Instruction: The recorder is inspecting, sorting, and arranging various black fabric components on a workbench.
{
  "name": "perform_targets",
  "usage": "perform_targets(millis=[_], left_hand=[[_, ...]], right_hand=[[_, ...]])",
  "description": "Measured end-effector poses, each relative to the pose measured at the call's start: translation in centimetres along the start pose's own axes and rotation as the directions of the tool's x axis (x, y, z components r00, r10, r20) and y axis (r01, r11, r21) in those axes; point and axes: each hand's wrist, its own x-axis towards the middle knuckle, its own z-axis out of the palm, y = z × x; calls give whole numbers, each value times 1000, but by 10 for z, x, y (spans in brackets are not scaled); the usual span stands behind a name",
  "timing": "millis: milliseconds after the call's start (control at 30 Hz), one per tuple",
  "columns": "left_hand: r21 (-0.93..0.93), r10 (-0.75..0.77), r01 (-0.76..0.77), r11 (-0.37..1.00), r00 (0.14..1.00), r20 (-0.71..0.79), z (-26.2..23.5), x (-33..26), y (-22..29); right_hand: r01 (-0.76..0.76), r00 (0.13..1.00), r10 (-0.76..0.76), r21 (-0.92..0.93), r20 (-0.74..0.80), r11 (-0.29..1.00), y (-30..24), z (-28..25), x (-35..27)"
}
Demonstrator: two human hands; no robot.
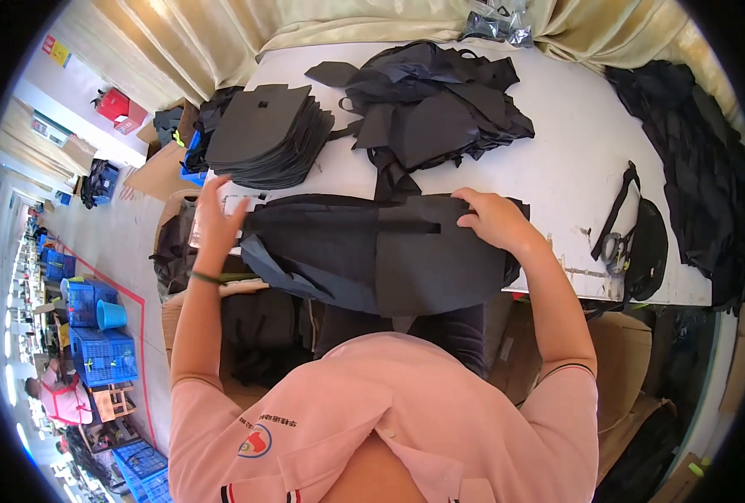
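Note:
A black fabric piece (314, 239), apparently an unfinished bag, lies across the near edge of the table, its loose flap hanging at the lower left. Over its right half is a stiff dark-grey panel (439, 272) with a rounded right end and a small slot. My right hand (498, 222) grips the panel and cloth at the far right edge, thumb on top; its other fingers are mostly hidden. My left hand (220, 220) is raised beside the piece's left end, fingers spread, holding nothing. Beyond it stands a stack of similar dark panels (263, 134).
A heap of black fabric pieces (439, 109) covers the table's far middle. On the right lie a black pouch with a strap (647, 247), scissors (614, 250) and more black cloth (691, 159). Cardboard boxes (620, 348) stand below. Blue crates (104, 356) and a person (64, 394) are off left.

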Motion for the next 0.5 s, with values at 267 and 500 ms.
perform_targets(millis=[267,500], left_hand=[[-628,556,13,778,449,699,95,74,183],[-516,538,427,743,78,839,122,70,213]], right_hand=[[155,978,-170,-119,-123,981,-45,-12,-27],[171,943,-246,-306,-224,936,-50,-3,-38]])
